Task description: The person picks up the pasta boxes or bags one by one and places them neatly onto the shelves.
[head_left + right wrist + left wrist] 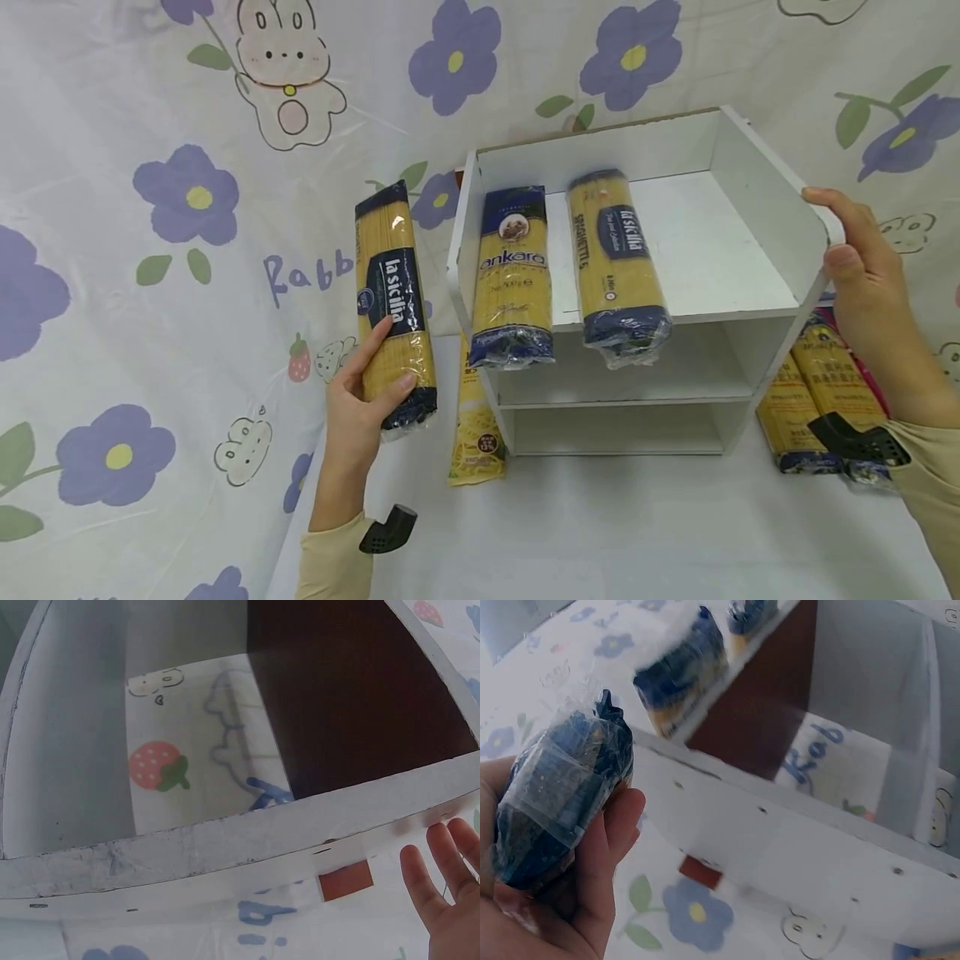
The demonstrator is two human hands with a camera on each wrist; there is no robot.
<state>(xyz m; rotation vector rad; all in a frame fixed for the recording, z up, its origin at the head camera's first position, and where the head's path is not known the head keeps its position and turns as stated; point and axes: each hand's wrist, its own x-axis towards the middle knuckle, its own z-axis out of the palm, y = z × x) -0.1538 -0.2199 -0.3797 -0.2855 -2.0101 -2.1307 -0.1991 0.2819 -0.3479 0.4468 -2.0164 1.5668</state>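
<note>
Left grip holds "la sicilia" pasta near shelved "ankara" pasta

Two pasta packs on the shelf

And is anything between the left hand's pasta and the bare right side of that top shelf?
Yes: going straight across from the held pasta, the shelf's left wall, then the ankara pack, then the other la sicilia pack.
</note>
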